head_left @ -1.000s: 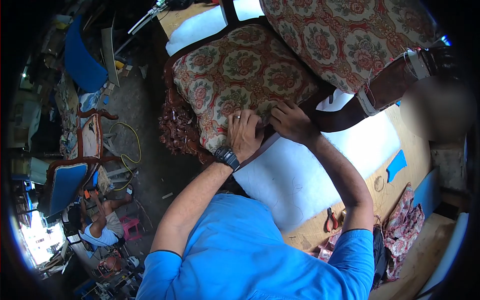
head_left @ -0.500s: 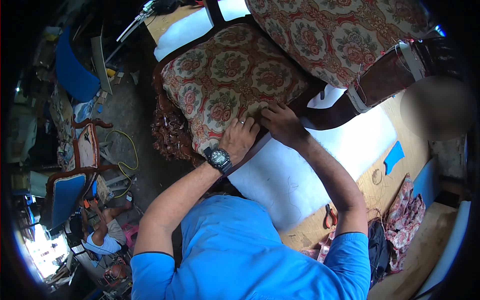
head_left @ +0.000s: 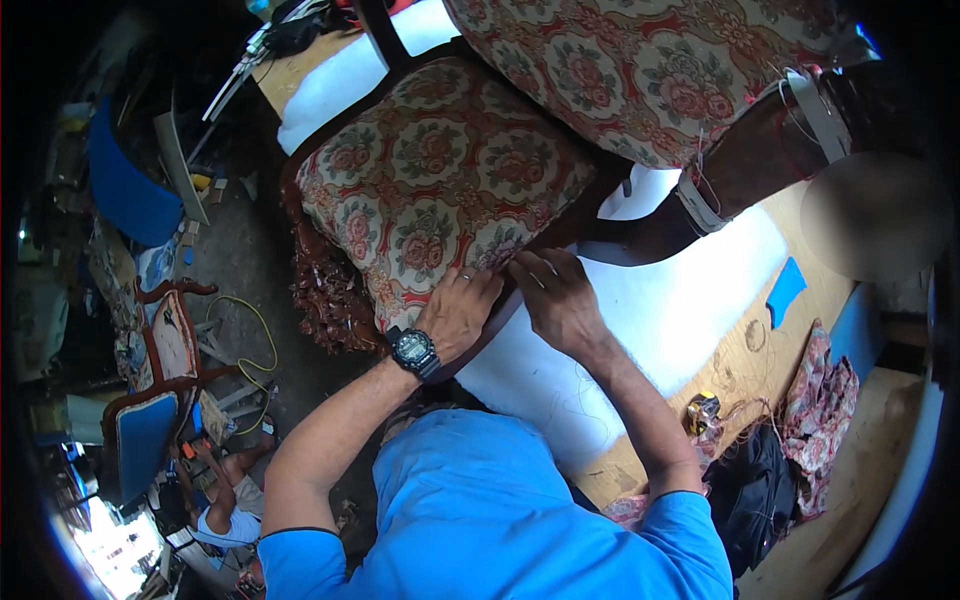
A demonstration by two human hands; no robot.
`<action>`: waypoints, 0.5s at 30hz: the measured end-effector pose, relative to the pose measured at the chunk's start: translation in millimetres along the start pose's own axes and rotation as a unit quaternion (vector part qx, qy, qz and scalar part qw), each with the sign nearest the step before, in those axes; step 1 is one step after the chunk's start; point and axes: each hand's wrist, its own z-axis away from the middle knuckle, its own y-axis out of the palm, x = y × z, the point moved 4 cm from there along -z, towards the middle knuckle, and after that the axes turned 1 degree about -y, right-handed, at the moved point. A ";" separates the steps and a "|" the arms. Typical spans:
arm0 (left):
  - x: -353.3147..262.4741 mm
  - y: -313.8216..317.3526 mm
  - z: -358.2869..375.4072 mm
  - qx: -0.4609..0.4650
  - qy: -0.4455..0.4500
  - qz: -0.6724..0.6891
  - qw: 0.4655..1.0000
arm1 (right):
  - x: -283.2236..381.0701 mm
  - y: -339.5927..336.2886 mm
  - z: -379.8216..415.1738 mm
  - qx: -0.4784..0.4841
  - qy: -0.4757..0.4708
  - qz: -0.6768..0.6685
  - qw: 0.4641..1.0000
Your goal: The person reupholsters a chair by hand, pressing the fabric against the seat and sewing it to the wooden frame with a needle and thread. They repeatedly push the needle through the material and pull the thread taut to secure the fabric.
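Note:
A chair with a carved dark wooden frame [head_left: 325, 290] lies on the bench, its padded panel covered in floral fabric [head_left: 430, 165]. My left hand [head_left: 460, 312], below a black wristwatch [head_left: 414, 350], presses at the fabric's near edge with its fingers bent together. Close beside it on the right, my right hand [head_left: 555, 300] has its fingers curled at the same edge, where fabric meets wood. Whatever lies between the fingertips of either hand is too small to make out. White padding [head_left: 660, 320] lies beneath the frame.
On the wooden bench [head_left: 735, 365] are a blue scrap [head_left: 786, 292], a tape measure [head_left: 703, 410], floral cloth [head_left: 820, 420] and a black bag [head_left: 755, 490]. At the left are another chair frame [head_left: 145, 400], a yellow cable [head_left: 268, 340] and a seated person [head_left: 228, 512].
Both hands have shifted slightly down in view, staying at the fabric edge. The whole view has moved a little. The pliers are no longer visible, and the tape measure now shows.

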 end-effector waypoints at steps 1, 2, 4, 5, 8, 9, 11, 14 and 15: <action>-0.8 -3.0 -0.8 0.009 -0.002 0.001 1.000 | 2.0 2.4 -5.0 -0.007 -0.005 0.004 1.000; 0.0 -4.7 -1.2 0.018 -0.005 0.001 1.000 | 3.5 4.1 -8.5 -0.016 -0.012 0.008 1.000; 4.6 -3.0 0.6 -0.009 0.017 0.011 1.000 | 3.4 14.1 -6.7 0.001 0.000 0.023 1.000; 6.8 -2.7 0.0 -0.023 0.027 0.016 0.999 | 3.3 17.6 -5.6 0.011 0.006 0.031 0.999; 15.4 -4.6 -9.1 -0.069 0.010 0.091 0.993 | 3.1 13.4 -2.9 0.007 0.031 -0.015 0.999; 14.4 -5.6 -13.6 -0.077 -0.009 0.084 0.993 | -0.2 13.0 -1.2 -0.003 0.032 -0.037 0.999; 8.2 -8.6 -27.3 -0.093 -0.045 0.067 0.992 | -10.4 12.8 1.0 -0.025 0.037 -0.079 0.996; 9.6 1.9 -36.2 -0.083 -0.080 0.017 0.993 | -13.7 0.8 -3.2 -0.049 0.043 -0.042 0.997; 8.6 2.7 -36.8 -0.077 -0.076 -0.003 0.994 | -14.5 -1.5 -1.3 -0.055 0.061 -0.049 0.995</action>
